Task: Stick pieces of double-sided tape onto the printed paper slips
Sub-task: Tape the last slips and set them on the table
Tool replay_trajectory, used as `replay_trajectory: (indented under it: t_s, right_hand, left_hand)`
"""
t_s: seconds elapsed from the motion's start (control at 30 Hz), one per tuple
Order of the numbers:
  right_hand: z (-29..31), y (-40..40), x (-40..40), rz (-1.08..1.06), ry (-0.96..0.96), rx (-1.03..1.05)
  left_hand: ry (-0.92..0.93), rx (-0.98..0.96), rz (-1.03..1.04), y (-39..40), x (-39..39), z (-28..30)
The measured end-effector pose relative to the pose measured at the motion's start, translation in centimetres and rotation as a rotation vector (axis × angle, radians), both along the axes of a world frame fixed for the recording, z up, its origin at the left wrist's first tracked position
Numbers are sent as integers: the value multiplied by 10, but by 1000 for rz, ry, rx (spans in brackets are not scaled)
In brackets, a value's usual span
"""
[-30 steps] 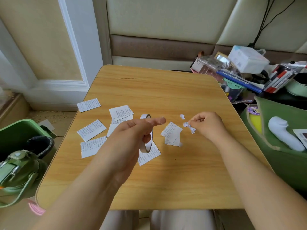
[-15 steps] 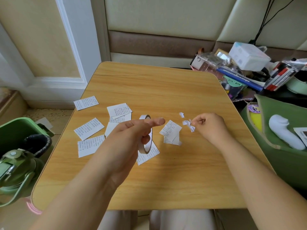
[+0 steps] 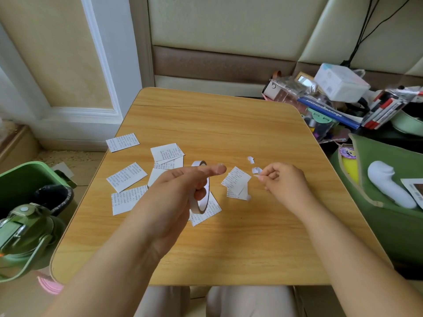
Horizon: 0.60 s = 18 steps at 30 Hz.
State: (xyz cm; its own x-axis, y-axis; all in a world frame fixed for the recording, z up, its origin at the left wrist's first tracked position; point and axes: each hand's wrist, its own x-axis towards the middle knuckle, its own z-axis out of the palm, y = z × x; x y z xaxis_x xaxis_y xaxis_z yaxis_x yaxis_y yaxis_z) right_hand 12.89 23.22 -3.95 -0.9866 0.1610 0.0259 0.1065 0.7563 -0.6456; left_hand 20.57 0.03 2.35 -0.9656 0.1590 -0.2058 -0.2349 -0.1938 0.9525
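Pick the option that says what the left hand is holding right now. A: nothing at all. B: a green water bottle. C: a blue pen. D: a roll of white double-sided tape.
D: the left hand has its fingers curled through and around the roll of white double-sided tape, held upright above the light wooden table.

wooden table (image 3: pixel 229 129), printed paper slips (image 3: pixel 126 177), tape scraps (image 3: pixel 250 159)
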Motion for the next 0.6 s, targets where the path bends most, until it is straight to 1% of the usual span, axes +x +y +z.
replay_trajectory:
  t_s: [0.13, 0.37, 0.5, 0.6]
  right_hand:
    - [0, 2, 3, -16, -53, -217]
    - [5, 0, 3, -123, -6, -492]
    - [11, -2, 3, -106, 12, -529]
    - [10, -1, 2, -90, 35, -470]
  left_hand:
    - [-6, 18, 12, -1, 2, 0]
    - [-6, 27, 27, -1, 4, 1]
    - [-6, 31, 27, -1, 5, 1]
    - [-2, 27, 27, -1, 5, 1]
